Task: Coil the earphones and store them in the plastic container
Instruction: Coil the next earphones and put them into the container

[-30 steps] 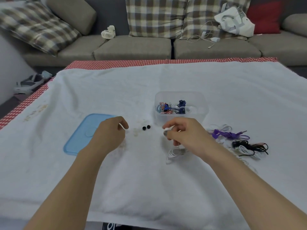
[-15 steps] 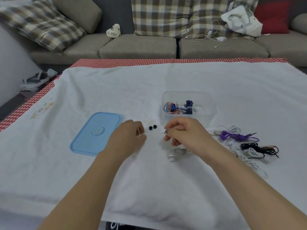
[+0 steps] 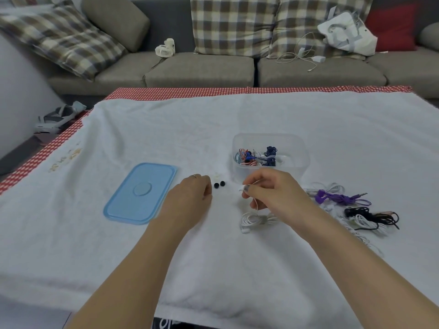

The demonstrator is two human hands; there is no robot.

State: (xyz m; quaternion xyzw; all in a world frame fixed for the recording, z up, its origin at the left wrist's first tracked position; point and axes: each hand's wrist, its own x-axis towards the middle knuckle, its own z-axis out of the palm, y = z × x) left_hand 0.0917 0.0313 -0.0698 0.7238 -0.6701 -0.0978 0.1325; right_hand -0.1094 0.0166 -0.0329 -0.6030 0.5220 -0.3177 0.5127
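Observation:
A clear plastic container (image 3: 305, 150) stands mid-table with coiled blue and red earphones inside. Just in front of it my right hand (image 3: 273, 193) pinches a white earbud (image 3: 243, 188); its thin cable drops to a coiled white earphone bundle (image 3: 259, 219) lying on the cloth. My left hand (image 3: 190, 195) is knuckles-up with fingers curled down onto the cloth, right beside two small black ear tips (image 3: 219, 184). Its fingertips are hidden, so I cannot tell if they hold anything.
A blue lid (image 3: 142, 193) lies left of my left hand. Purple earphones (image 3: 339, 198), black earphones (image 3: 370, 213) and more white cables (image 3: 363, 225) are heaped at the right. A white towel (image 3: 237, 269) covers the table; a sofa stands behind.
My left hand has moved right from beside the blue lid to just next to the black ear tips. My right hand has kept pinching the white earbud in nearly the same place.

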